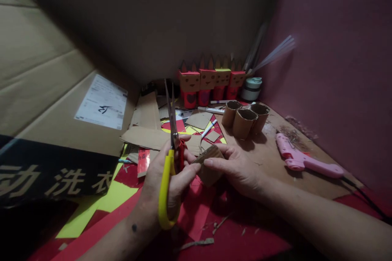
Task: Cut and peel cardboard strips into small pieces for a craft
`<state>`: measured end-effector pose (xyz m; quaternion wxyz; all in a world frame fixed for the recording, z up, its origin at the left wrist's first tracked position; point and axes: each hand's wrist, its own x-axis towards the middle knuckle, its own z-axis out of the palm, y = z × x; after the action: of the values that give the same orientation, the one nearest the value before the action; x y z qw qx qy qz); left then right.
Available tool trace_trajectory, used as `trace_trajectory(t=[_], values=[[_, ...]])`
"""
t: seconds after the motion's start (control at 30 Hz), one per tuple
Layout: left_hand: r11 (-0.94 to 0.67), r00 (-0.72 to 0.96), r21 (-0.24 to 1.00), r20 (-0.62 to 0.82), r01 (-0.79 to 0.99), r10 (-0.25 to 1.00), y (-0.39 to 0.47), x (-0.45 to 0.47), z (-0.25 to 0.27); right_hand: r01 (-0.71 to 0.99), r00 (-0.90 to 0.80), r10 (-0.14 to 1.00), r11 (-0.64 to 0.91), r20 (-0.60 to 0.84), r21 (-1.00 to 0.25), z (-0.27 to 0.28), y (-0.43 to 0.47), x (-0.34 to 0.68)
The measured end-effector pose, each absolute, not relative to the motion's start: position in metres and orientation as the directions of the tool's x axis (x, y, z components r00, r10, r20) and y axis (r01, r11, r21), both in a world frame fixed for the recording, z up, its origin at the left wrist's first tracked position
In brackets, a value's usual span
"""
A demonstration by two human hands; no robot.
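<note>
Scissors (pixel 167 187) with a yellow and a red handle hang in my left hand (pixel 151 181), their blades pointing up and slightly apart. That hand's thumb also presses the left edge of a small folded piece of corrugated cardboard (pixel 210 174). My right hand (pixel 243 167) pinches the same piece from the right, thumb in front and fingers behind. Both hands are closed, above the red surface and a strip of red paper (pixel 197 212). Just behind them lie a long cardboard strip (pixel 147 138) and a white marker (pixel 209 129).
Three joined cardboard tubes (pixel 244 124) stand behind my right hand. A pink glue gun (pixel 301 159) lies at right, its cord trailing. Several box-headed cardboard figures (pixel 190 81) line the back beside a mint jar (pixel 251 89). A big carton (pixel 61 89) borders the left; yellow paper (pixel 114 197) lies below it.
</note>
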<state>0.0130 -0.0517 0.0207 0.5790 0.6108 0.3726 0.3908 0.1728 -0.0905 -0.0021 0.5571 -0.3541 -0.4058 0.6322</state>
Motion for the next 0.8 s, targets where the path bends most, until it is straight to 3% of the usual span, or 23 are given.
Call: trace_trajectory(t=[0.4, 0.8], values=[[-0.115, 0.437, 0.993, 0.108, -0.011, 0.893, -0.0522, 0.0152, 0.0144, -0.454, -0.026, 0.999, -0.029, -0.020, -0.891, -0.0040, -0.0912, 0.1706], [-0.129, 0.352, 0.991, 0.126, -0.015, 0.927, -0.0558, 0.0166, 0.0176, -0.479, -0.142, 0.989, -0.043, 0.029, -0.877, -0.0078, -0.0895, 0.1762]])
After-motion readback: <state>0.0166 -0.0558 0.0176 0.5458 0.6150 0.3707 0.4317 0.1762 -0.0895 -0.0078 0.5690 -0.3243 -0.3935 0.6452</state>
